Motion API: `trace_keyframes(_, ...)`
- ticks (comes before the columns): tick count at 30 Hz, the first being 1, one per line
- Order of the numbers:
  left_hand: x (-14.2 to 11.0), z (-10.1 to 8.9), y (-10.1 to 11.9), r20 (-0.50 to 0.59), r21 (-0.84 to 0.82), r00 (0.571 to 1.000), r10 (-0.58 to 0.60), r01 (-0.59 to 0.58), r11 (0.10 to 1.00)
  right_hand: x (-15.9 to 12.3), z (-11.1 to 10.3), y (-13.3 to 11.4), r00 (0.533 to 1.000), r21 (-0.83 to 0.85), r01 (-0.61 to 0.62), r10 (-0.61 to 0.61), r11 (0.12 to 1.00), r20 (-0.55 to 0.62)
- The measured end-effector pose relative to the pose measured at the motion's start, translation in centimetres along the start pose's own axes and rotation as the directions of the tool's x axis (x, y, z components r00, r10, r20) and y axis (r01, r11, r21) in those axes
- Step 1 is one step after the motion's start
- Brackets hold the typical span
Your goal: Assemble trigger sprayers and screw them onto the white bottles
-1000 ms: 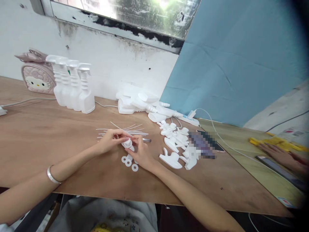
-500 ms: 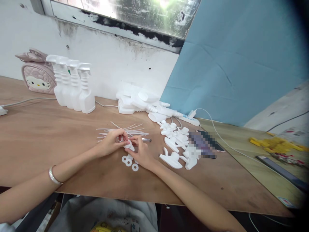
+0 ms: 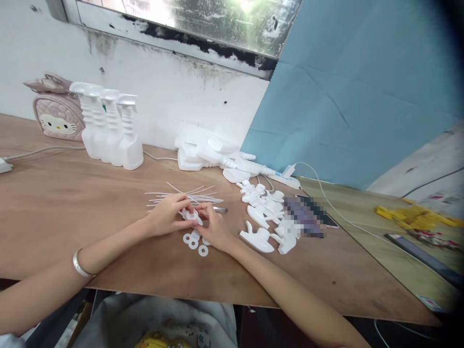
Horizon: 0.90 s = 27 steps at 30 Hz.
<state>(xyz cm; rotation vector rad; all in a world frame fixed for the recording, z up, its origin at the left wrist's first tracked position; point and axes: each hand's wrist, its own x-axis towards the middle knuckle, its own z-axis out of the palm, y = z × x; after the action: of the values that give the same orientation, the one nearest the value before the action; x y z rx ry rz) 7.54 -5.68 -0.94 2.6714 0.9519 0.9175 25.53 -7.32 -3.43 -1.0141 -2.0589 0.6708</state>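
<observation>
Over the middle of the table both hands meet on a white trigger sprayer head (image 3: 194, 218), its round collar turned up toward me. My left hand (image 3: 167, 214) pinches it from the left, thumb along the near side and fingers curled above. From the other side my right hand (image 3: 214, 228) grips it with thumb and fingertips. Part of the head is hidden by fingers. Just below the hands lie several flat white ring washers (image 3: 203, 250). Behind them are scattered thin white dip tubes (image 3: 206, 198) and a slim metal tool (image 3: 222, 210), partly covered by my right hand.
Loose white sprayer heads (image 3: 257, 239) lie to the right, beside a blurred-out phone-like object (image 3: 304, 217). White bottles (image 3: 213, 152) rest on their sides at the wall. Assembled spray bottles (image 3: 112, 128) stand back left, near a pink bag (image 3: 60, 116). A power strip (image 3: 286, 180) has a cable.
My left fingers have shifted at the collar of the sprayer head, and the head has tilted slightly between my hands. My right hand has stayed nearly in place.
</observation>
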Motion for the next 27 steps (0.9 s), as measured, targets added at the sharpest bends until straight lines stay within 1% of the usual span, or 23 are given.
trace_keyframes(4,-0.14,0.1,-0.14,0.01,0.202,0.995,0.099,-0.099,0.974,-0.03,-0.04,0.1,1.0,-0.02,-0.012,0.012,1.0,0.009)
trace_keyframes(7,-0.25,0.26,-0.31,0.023,0.261,0.99,0.138,-0.139,0.955,-0.06,-0.04,0.14,1.0,-0.034,-0.007,0.007,0.999,0.009)
trace_keyframes(14,-0.3,0.4,-0.39,0.033,0.301,0.989,0.142,-0.146,0.943,-0.09,0.05,0.16,1.0,-0.011,-0.004,0.004,1.0,-0.016)
trace_keyframes(22,-0.21,0.34,0.11,0.069,0.278,0.993,0.092,-0.107,0.955,-0.05,0.17,0.14,1.0,0.024,-0.027,0.027,0.999,-0.01)
trace_keyframes(27,-0.19,0.68,-0.35,0.099,0.29,0.988,0.12,-0.144,0.946,-0.06,0.18,0.18,1.0,0.031,-0.01,0.011,0.999,-0.017)
